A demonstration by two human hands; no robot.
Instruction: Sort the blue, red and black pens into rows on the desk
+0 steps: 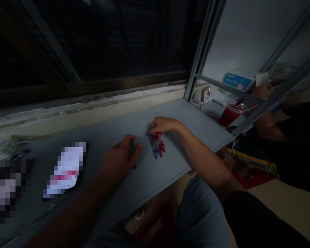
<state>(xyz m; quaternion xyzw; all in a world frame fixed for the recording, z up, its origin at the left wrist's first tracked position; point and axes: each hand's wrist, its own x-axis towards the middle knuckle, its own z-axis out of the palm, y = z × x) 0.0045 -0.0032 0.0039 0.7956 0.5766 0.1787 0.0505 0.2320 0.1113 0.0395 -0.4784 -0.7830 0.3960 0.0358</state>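
My left hand is over the grey desk, its thumb and fingers curled around a dark pen. The pen's lower end sticks out beneath the thumb. To its right, my right hand is closed over the upper ends of a small bunch of pens. Side by side on the desktop lie a blue pen and red pens, their lower ends pointing toward me. My fingers hide the pens' other ends, and dim light blurs the details.
On the left of the desk lie a blurred-out lit phone and a thin metal rod. A metal post frame rises at the right end. Beyond it are a red drink cup, a blue box and another person's arm.
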